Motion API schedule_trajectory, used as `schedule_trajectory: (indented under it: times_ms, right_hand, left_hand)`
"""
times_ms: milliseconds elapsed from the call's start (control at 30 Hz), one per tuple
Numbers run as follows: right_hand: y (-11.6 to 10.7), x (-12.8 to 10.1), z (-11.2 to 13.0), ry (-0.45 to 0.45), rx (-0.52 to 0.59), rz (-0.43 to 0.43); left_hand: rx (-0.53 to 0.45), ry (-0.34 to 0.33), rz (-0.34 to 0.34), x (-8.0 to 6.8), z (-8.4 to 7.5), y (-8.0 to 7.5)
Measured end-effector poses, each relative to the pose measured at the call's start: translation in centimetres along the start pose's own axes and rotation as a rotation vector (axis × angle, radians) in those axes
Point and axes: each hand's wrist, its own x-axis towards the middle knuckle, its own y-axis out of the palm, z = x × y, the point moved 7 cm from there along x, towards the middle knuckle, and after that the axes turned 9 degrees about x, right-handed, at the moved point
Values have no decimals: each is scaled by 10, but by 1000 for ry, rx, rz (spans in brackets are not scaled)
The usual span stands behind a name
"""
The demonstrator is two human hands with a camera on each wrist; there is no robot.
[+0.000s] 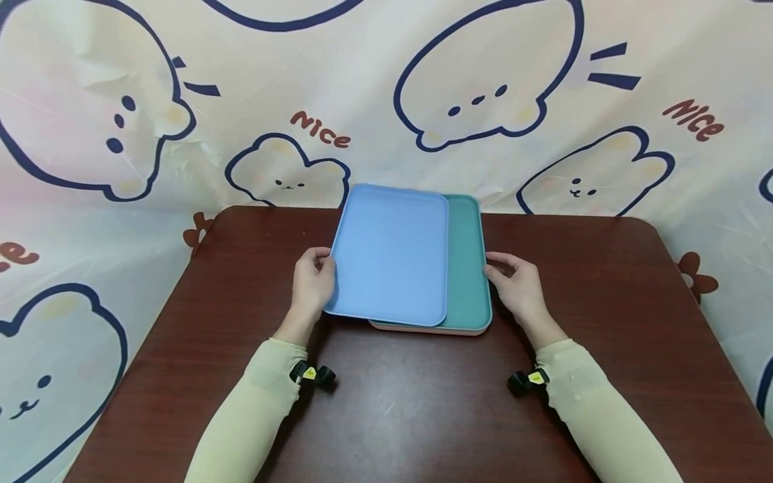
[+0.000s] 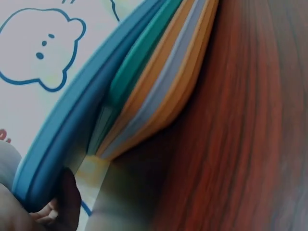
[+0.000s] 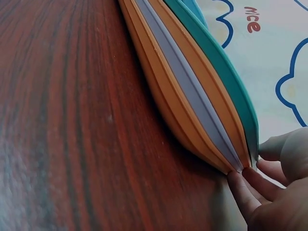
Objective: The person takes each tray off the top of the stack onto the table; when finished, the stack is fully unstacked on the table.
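A stack of flat plastic trays lies at the far middle of the brown table (image 1: 423, 402). The light blue tray (image 1: 389, 255) is on top, shifted left and raised off the teal tray (image 1: 468, 268) beneath it. My left hand (image 1: 320, 268) grips the blue tray's left rim, fingers curled round it; the left wrist view shows that blue rim (image 2: 72, 120) lifted above the teal tray (image 2: 139, 67) and orange trays (image 2: 163, 96). My right hand (image 1: 501, 272) holds the stack's right edge. In the right wrist view its fingertips (image 3: 250, 180) pinch the teal (image 3: 226, 82), lilac (image 3: 187, 86) and orange (image 3: 159, 96) rims.
A cloth backdrop (image 1: 483, 100) printed with cartoon bears and the word "Nice" hangs right behind the table's far edge. Bare tabletop extends on both sides of the trays and toward me. Small black wrist cameras (image 1: 314, 374) sit on both cream sleeves.
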Motion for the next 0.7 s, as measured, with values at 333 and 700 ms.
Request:
schedule_trajectory:
  times_ms: [333,700]
  right_hand:
    - [0,0,0,-32,-18,7]
    - [0,-1,0,-23,-31,-3]
  left_hand:
    - [19,-7,-126,6,21,-34]
    - [34,-128,-156,16,65,-86]
